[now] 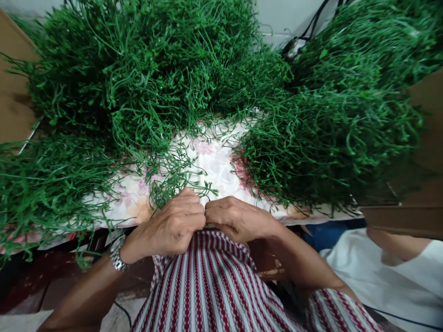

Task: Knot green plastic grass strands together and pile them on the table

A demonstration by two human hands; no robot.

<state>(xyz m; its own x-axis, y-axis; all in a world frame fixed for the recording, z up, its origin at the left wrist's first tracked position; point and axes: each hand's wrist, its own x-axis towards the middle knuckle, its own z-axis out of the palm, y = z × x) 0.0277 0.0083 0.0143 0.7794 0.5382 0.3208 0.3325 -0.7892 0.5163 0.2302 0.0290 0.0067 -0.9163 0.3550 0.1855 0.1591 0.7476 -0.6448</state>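
Left grip (pixel 178 223), right grip (pixel 233 216), touching; green stems (pixel 145 78)

Left hand (pixel 178 224) touching right hand (pixel 238 218), heaped green stems (pixel 145 69) on floral cloth (pixel 219 168), silver wristwatch (pixel 117 253)

The floral tablecloth (pixel 218 161) offers a bare lane just beyond the left hand (pixel 178 224) and right hand (pixel 237 219), pinched at its far end between a tall far-left heap of green stems (pixel 138 69) and a heap on the right (pixel 328 143). Loose sprigs (pixel 168 180) clutter its left edge; cardboard panels (pixel 14 83) wall off both outer sides.
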